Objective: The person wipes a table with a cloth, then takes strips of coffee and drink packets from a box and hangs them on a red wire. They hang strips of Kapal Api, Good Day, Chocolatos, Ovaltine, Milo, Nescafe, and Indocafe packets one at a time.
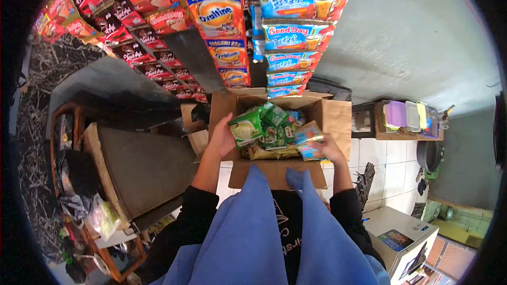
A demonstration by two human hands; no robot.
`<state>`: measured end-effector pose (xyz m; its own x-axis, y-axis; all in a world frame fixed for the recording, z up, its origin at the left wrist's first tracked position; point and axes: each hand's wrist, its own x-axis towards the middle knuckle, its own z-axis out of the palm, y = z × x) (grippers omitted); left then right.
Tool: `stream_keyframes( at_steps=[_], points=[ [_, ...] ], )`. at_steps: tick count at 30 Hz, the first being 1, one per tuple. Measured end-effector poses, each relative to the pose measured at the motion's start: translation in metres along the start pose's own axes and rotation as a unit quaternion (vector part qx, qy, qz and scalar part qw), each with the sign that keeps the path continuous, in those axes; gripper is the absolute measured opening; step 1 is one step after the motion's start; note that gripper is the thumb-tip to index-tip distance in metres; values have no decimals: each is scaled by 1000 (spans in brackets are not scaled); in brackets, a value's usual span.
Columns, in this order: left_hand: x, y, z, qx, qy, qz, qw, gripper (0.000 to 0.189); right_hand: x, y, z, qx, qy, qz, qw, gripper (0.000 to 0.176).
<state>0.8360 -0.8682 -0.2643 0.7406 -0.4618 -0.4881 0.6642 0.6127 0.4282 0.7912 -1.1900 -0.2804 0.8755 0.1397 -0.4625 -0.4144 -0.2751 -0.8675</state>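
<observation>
An open cardboard box (pixel 274 173) stands in front of me with drink sachets piled inside. At its left side, my left hand (pixel 224 136) grips the edge of a green sachet (pixel 246 128). More green sachets (pixel 273 136) lie beside it in the middle of the pile. Over the box's right side, my right hand (pixel 330 149) is closed on blue sachets (pixel 309 138); its fingers are slightly blurred. Yellowish packets (pixel 270 152) show at the bottom of the pile, partly covered by the others.
Strips of Good Day Freeze sachets (pixel 296 37), Ovaltine sachets (pixel 217 16) and dark red sachets (pixel 134 53) hang above the box. A dark-topped table (pixel 145 169) stands left. Plastic containers (pixel 409 115) sit on a shelf at right, above a white cabinet (pixel 398 237).
</observation>
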Motion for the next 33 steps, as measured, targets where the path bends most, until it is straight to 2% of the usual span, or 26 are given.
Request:
stream_keyframes(
  at_steps=[2, 3, 4, 6, 7, 10, 12, 14, 15, 16, 18, 20, 22, 23, 25, 28, 29, 30, 32, 33],
  points=[
    [-4, -2, 9, 131, 32, 50, 990, 39, -14, 10, -25, 154, 42, -59, 985, 39],
    [-1, -5, 7, 174, -8, 71, 982, 38, -29, -8, -21, 371, 76, -87, 921, 41],
    [-7, -5, 20, 177, -18, 75, 981, 38, -36, -22, -22, 411, 76, -96, 903, 40],
    [-23, -5, 48, 399, -71, 161, 900, 37, -46, -33, -24, 359, 116, -125, 918, 35],
    [-24, -2, 54, 437, -137, 188, 869, 35, -52, -38, -25, 305, 133, -138, 933, 29],
    [-43, 5, 93, 461, -142, 236, 844, 33, -65, -61, -29, 253, 157, -195, 935, 24],
    [-48, 8, 111, 458, -169, 246, 837, 36, -65, -67, -40, 263, 132, -250, 923, 27],
    [-57, 0, 137, 399, -233, 312, 830, 42, -67, -73, -51, 267, 103, -299, 910, 31],
    [-64, -4, 154, 373, -270, 343, 819, 49, -70, -78, -51, 359, 66, -323, 873, 35],
    [-66, -8, 168, 374, -270, 355, 813, 49, -71, -82, -56, 446, 24, -341, 827, 40],
    [-68, -19, 195, 222, -295, 416, 831, 53, -73, -77, -67, 480, -59, -325, 813, 43],
    [-67, -31, 233, 179, -282, 472, 816, 50, -74, -65, -72, 524, -165, -275, 789, 47],
    [-58, -42, 267, 168, -238, 582, 759, 42, -72, -55, -63, 606, -369, -265, 653, 55],
    [-47, -50, 280, 123, -196, 603, 764, 37, -79, -55, -61, 603, -377, -267, 650, 55],
    [-32, -67, 307, 85, -189, 631, 747, 37, -119, -71, -56, 583, -314, -192, 724, 60],
    [-16, -97, 324, 41, -143, 669, 728, 40, -127, -84, -67, 585, -336, -177, 716, 61],
    [-12, -108, 323, 90, -98, 692, 709, 41, -116, -80, -77, 612, -266, -161, 728, 58],
    [-10, -119, 323, 138, -54, 713, 685, 42, -106, -81, -92, 619, -270, -192, 712, 56],
    [-15, -142, 330, 146, -32, 704, 695, 43, -94, -91, -113, 590, -287, -267, 706, 51],
    [-16, -150, 332, 50, -80, 684, 723, 44, -89, -93, -120, 588, -292, -270, 705, 51]
  ],
)
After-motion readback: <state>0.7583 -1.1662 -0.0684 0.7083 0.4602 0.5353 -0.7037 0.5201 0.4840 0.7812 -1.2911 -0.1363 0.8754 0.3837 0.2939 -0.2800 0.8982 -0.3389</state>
